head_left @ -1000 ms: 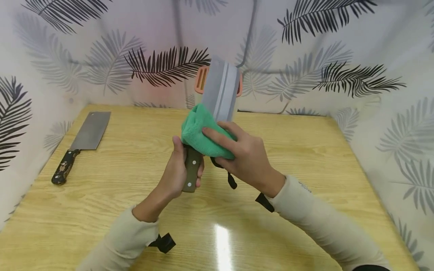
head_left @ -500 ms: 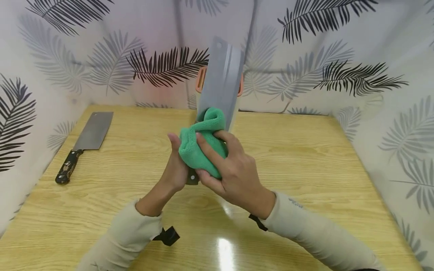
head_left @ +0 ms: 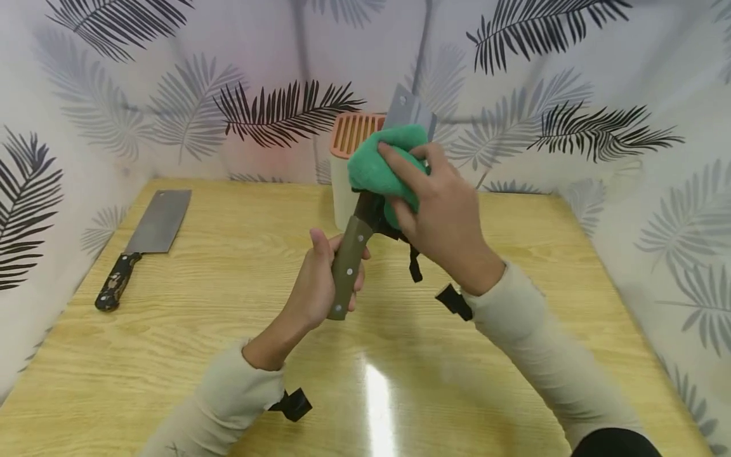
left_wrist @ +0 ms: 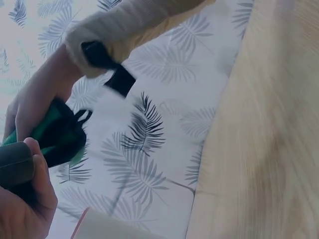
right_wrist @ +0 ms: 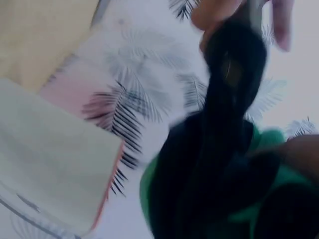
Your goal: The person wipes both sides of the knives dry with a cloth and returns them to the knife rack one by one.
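My left hand (head_left: 314, 279) grips the olive riveted handle of a cleaver (head_left: 345, 273), thumb up along its side. The cleaver is raised off the table, its wide grey blade tilted up and away to the right. Against the blade my right hand (head_left: 448, 209) holds a folded green cloth (head_left: 377, 168), which hides most of the blade except its far end. In the left wrist view the cloth shows a dark underside with a small loop (left_wrist: 83, 116); what the dark part is, I cannot tell. The right wrist view is blurred, with the dark part (right_wrist: 234, 64) in front.
Behind the blade stands a cream knife holder (head_left: 342, 190) with an orange slotted top. A second cleaver (head_left: 158, 222) with a black handle lies at the left of the wooden table (head_left: 514, 317). A leaf-patterned curtain (head_left: 257, 57) hangs around the back and sides.
The cloth first slid down over the handle, then moved up along the blade towards its far end. The cleaver has tilted to the right, uncovering the holder's slotted top. The left hand keeps its grip.
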`<state>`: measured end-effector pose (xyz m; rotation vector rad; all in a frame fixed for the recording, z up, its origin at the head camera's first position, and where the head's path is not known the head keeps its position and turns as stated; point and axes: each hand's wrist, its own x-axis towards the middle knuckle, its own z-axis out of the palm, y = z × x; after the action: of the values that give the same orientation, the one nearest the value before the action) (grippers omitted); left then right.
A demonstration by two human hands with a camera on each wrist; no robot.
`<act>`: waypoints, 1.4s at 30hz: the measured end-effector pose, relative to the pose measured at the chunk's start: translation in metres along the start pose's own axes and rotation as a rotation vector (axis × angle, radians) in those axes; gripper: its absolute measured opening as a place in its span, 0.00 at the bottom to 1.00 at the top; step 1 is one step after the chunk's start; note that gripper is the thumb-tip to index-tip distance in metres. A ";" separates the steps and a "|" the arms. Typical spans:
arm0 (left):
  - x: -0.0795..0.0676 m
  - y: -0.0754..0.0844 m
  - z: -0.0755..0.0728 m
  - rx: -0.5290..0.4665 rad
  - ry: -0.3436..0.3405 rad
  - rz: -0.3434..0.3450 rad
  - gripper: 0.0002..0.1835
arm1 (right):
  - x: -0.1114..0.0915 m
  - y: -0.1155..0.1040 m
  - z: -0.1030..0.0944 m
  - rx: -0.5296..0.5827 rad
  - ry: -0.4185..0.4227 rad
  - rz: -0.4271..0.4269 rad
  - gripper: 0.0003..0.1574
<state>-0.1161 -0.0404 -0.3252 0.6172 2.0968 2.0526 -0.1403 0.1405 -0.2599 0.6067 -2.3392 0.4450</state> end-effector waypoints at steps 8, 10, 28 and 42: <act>0.008 0.000 -0.004 -0.141 0.091 0.012 0.44 | -0.037 -0.025 0.015 0.176 -0.056 -0.177 0.45; 0.009 0.000 -0.003 -0.220 0.105 0.017 0.40 | -0.046 -0.031 0.019 0.201 -0.048 -0.202 0.39; 0.011 -0.010 0.009 -0.109 0.045 0.038 0.58 | -0.017 -0.013 -0.003 -0.008 -0.032 0.027 0.28; 0.002 -0.015 0.015 -0.184 0.014 0.041 0.27 | -0.006 0.030 0.010 0.242 -0.117 0.009 0.38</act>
<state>-0.1149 -0.0258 -0.3403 0.6236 1.8876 2.2455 -0.1576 0.1627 -0.2761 0.7539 -2.4179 0.7220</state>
